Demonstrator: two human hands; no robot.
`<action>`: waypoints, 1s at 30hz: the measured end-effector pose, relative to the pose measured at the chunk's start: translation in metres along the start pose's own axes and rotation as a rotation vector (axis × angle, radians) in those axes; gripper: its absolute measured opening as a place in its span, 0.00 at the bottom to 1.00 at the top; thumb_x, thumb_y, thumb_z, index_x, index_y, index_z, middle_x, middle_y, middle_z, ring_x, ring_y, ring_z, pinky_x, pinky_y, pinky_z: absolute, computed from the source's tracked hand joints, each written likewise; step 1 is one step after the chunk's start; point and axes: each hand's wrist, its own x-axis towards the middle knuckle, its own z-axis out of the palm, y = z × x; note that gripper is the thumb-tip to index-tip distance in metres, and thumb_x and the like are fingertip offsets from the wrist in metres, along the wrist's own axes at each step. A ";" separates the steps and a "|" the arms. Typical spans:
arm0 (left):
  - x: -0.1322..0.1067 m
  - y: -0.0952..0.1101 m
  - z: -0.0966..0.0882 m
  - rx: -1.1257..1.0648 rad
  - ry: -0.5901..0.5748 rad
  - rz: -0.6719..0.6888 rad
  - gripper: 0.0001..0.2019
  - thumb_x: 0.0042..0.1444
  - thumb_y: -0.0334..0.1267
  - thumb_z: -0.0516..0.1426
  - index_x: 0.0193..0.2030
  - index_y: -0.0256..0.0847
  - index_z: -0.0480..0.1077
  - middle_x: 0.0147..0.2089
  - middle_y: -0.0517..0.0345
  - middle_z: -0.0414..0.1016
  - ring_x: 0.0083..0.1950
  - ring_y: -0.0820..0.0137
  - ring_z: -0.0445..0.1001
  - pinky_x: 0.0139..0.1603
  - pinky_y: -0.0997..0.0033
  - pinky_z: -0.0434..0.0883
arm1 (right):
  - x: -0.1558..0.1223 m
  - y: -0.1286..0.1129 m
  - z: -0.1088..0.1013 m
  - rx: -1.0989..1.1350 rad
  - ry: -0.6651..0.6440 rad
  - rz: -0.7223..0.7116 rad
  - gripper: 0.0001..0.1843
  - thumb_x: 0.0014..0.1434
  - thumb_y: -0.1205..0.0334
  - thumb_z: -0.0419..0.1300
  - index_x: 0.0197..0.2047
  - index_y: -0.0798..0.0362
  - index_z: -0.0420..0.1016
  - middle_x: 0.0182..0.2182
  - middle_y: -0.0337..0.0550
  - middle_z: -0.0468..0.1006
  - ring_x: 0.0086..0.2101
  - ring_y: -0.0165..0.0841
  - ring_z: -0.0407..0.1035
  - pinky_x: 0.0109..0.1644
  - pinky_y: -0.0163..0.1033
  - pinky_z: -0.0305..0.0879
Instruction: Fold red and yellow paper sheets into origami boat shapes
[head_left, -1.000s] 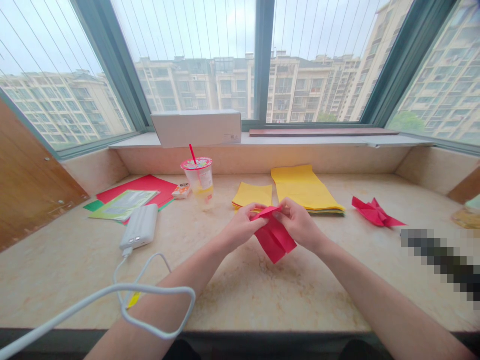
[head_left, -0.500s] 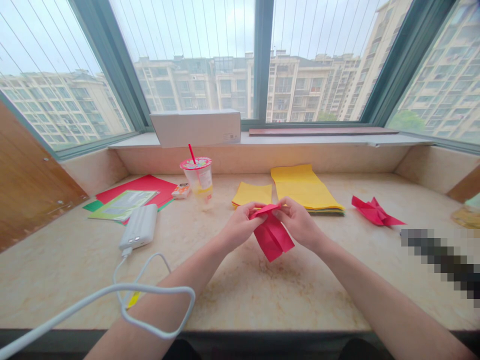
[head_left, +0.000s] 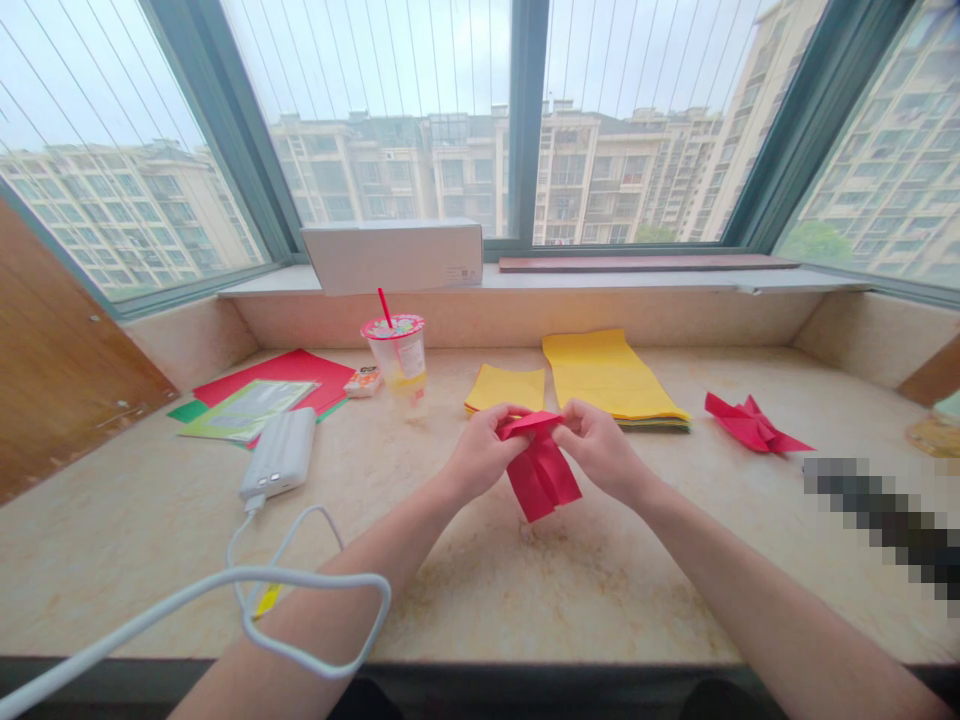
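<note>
I monitor both hands over a beige, marbled countertop (head_left: pixel 570 610). The workpiece, a creased red sheet of folded paper (head_left: pixel 541 480), is located between them. The left hand (head_left: pixel 480 455) pinches its upper left part, thumb across the near face and fingers behind. The right hand (head_left: pixel 604 455) pinches the upper right corner between thumb and fingers. I judge that this two-point grip holds the top fold taut while the lower panels hang unsupported toward the person. I cannot tell whether their lower edge touches the countertop.

Just beyond the left hand lies a small stack of square yellow paper (head_left: pixel 510 387); just beyond the right hand, a larger stack of yellow-topped paper (head_left: pixel 607 375). Both are probably placed there for short reach. Well to the right of the right hand rests a pointed red folded-paper form (head_left: pixel 757 425), presumably positioned out of the hands' way. Left of the left hand, a white rectangular power bank (head_left: pixel 281 455) connects to a white looped cable (head_left: pixel 296 574), which crosses my view of the left forearm (head_left: pixel 409 535).
</note>
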 end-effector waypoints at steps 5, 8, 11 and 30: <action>0.000 0.001 0.000 0.001 0.016 -0.003 0.11 0.51 0.31 0.61 0.42 0.35 0.75 0.38 0.53 0.81 0.38 0.67 0.78 0.37 0.72 0.71 | 0.002 0.005 0.001 0.123 -0.003 0.016 0.10 0.51 0.62 0.63 0.31 0.50 0.63 0.25 0.35 0.76 0.27 0.31 0.71 0.32 0.36 0.66; 0.001 0.000 -0.001 0.006 0.008 -0.003 0.10 0.50 0.32 0.62 0.41 0.35 0.75 0.37 0.53 0.81 0.37 0.67 0.77 0.37 0.72 0.71 | 0.003 0.008 0.000 0.158 -0.044 -0.007 0.12 0.51 0.60 0.65 0.35 0.50 0.64 0.26 0.35 0.76 0.28 0.32 0.72 0.33 0.37 0.67; 0.001 0.000 -0.001 0.014 0.006 -0.013 0.10 0.51 0.32 0.61 0.41 0.35 0.75 0.36 0.53 0.80 0.36 0.67 0.77 0.36 0.72 0.70 | 0.004 0.009 -0.001 0.089 0.010 -0.047 0.11 0.51 0.60 0.66 0.32 0.50 0.67 0.26 0.37 0.76 0.30 0.34 0.73 0.35 0.38 0.68; -0.003 -0.003 -0.004 0.240 0.025 0.078 0.10 0.50 0.33 0.60 0.40 0.41 0.67 0.27 0.66 0.70 0.26 0.75 0.66 0.27 0.78 0.60 | 0.003 0.002 -0.001 0.226 -0.053 0.116 0.17 0.49 0.51 0.70 0.29 0.52 0.68 0.25 0.36 0.76 0.28 0.31 0.72 0.39 0.39 0.70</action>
